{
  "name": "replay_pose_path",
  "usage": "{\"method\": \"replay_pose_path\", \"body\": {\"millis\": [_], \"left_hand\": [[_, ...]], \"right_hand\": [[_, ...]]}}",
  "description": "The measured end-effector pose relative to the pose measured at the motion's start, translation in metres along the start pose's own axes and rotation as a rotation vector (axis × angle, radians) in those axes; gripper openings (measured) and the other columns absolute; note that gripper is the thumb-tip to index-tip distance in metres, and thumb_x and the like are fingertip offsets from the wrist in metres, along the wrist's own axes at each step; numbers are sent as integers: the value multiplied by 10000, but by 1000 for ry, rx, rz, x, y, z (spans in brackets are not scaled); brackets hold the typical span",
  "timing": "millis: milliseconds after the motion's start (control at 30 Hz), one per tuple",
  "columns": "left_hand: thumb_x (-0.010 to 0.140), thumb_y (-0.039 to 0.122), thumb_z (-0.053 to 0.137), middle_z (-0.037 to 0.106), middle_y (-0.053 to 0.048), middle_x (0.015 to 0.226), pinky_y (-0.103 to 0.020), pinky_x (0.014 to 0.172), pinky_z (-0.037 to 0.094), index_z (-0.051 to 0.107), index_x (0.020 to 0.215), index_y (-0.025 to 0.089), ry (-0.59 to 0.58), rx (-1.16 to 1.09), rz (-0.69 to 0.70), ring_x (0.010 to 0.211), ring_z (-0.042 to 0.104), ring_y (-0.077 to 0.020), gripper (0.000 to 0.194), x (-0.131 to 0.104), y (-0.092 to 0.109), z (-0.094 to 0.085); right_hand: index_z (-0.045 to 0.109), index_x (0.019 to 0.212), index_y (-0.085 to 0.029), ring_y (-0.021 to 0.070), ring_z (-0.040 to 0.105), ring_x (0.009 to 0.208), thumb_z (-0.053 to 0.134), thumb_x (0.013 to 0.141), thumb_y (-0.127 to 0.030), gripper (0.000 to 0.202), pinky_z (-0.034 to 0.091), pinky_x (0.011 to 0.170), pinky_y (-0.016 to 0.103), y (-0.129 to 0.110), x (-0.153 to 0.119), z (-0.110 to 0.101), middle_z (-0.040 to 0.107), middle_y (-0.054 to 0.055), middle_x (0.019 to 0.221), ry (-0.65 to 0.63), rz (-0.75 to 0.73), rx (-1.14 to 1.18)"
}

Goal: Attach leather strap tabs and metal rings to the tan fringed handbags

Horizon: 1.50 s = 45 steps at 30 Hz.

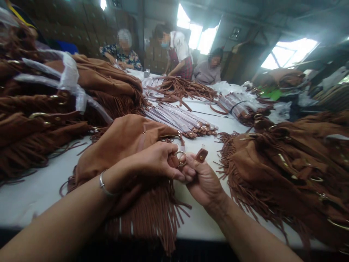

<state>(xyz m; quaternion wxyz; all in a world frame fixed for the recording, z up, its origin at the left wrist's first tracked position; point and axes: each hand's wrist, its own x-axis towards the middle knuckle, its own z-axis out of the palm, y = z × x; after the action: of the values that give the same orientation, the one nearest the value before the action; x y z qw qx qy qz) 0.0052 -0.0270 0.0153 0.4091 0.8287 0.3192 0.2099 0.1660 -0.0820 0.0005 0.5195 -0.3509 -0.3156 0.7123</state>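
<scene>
Head view: the bag lies on the table, long axis slanting from near left to far right, mouth rightward. The left hand pinches the tab beside the ring; the right hand probably clasps the strap end, partly hidden. Judged step: strap end to ring; next move calls for steady alignment.

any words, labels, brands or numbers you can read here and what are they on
No text can be read anywhere in this view.
Brown fringed bag: no lettering visible.
Strap end in the right hand: any marking is too small to read.
Background cartons: too blurred.
</scene>
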Motion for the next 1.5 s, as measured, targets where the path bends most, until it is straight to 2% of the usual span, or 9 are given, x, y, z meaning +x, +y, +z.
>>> {"method": "replay_pose_path", "body": {"millis": [133, 267, 500, 733, 933, 1133, 1233, 1367, 1500], "left_hand": [[597, 356, 754, 486, 56, 622, -183, 503, 329, 534, 764, 137, -91, -209, 42, 562, 449, -75, 353, 1, -6, 5], [621, 286, 738, 578, 22, 701, -194, 566, 381, 600, 825, 128, -135, -216, 56, 648, 531, -108, 292, 2, -6, 15], [600, 276, 733, 454, 64, 553, -190, 454, 257, 541, 687, 133, -138, 61, -31, 520, 404, -72, 254, 3, 1, 19], [665, 370, 693, 339, 71, 579, -196, 478, 248, 375, 617, 165, 25, -78, 57, 550, 318, -64, 381, 4, -12, 13], [687, 301, 629, 415, 55, 589, -205, 493, 268, 406, 649, 169, 141, 120, 94, 562, 388, -79, 262, 2, -8, 11], [763, 310, 550, 554, -16, 742, -249, 574, 359, 548, 829, 156, 354, 581, 249, 664, 500, -134, 168, -3, 1, 19], [822, 344, 497, 569, -46, 752, -294, 633, 405, 576, 833, 152, 397, 800, 227, 717, 529, -177, 208, -7, 4, 27], [864, 349, 455, 604, -86, 838, -349, 735, 454, 578, 926, 131, 395, 819, 120, 839, 561, -227, 258, -14, 6, 36], [834, 317, 517, 617, -70, 886, -319, 729, 472, 548, 1073, 145, 413, 648, 139, 842, 580, -204, 296, -16, 3, 34]], "right_hand": [[559, 700, -134, 36, 298, 416, 687, 742, -391, 289, 242, 430, 166, -6, -4, -1, 339, -79, 440, -146, 96, -104], [522, 611, -113, 11, 259, 387, 698, 725, -372, 333, 206, 410, 165, -27, 1, -3, 380, -68, 459, -248, 220, -310], [491, 628, -131, 4, 249, 354, 742, 670, -316, 315, 183, 355, 168, -46, 3, -11, 466, -58, 515, -159, 448, -575], [565, 719, -119, 41, 340, 425, 711, 712, -417, 332, 241, 423, 185, -41, 5, -18, 434, -60, 466, -103, 145, -657], [506, 615, -139, 54, 370, 435, 693, 730, -408, 347, 289, 457, 206, -20, 4, -23, 453, -55, 451, -3, -75, -721], [501, 598, -143, 53, 351, 413, 671, 738, -430, 361, 261, 433, 209, -21, 8, -24, 439, -57, 434, -14, -105, -748], [498, 581, -143, 52, 332, 403, 650, 741, -459, 386, 238, 419, 209, -25, 10, -22, 426, -53, 422, -10, -55, -781], [480, 566, -146, 50, 332, 403, 668, 723, -477, 412, 236, 410, 205, -29, 13, -21, 425, -49, 419, -58, -16, -825], [463, 614, -151, 47, 353, 411, 657, 742, -490, 410, 271, 402, 185, -35, 18, -24, 445, -50, 455, -199, 46, -863]]}}
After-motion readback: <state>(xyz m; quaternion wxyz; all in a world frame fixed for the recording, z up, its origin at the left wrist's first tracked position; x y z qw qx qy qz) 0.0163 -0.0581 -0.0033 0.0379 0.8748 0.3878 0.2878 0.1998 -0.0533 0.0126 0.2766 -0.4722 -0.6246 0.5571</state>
